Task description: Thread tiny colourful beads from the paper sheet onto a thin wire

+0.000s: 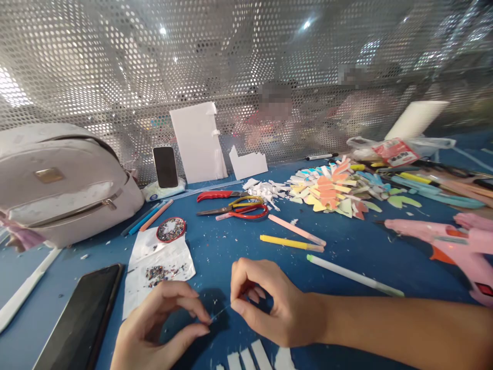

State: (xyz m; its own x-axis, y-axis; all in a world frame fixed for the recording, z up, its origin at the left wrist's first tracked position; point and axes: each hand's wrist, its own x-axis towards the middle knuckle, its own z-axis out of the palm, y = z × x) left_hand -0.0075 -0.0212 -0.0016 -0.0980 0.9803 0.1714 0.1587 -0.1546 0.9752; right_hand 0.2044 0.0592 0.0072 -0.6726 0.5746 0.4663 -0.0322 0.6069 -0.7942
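A thin, pale thread point(221, 312) spans the short gap between my two hands, low over the blue table. My left hand point(162, 321) pinches one end between thumb and forefinger. Thumb and forefinger of my right hand point(269, 303) are closed on the other end, with the remaining fingers curled. Just beyond my left hand lies a white sheet point(133, 272) bearing a loose heap of tiny multicoloured beads point(157, 273). A small red-rimmed round dish point(171, 229) of similar beads sits on its far part. White paper strips point(260, 354) lie at the near edge.
Scissors point(246, 209), felt-tip pens point(290, 243) and cut paper pieces point(331, 190) spread across the middle. A pink glue gun point(439, 234) lies at right. A large dark phone point(80, 318) and a pale backpack point(65, 190) occupy the left. A perforated metal screen point(231, 61) stands behind.
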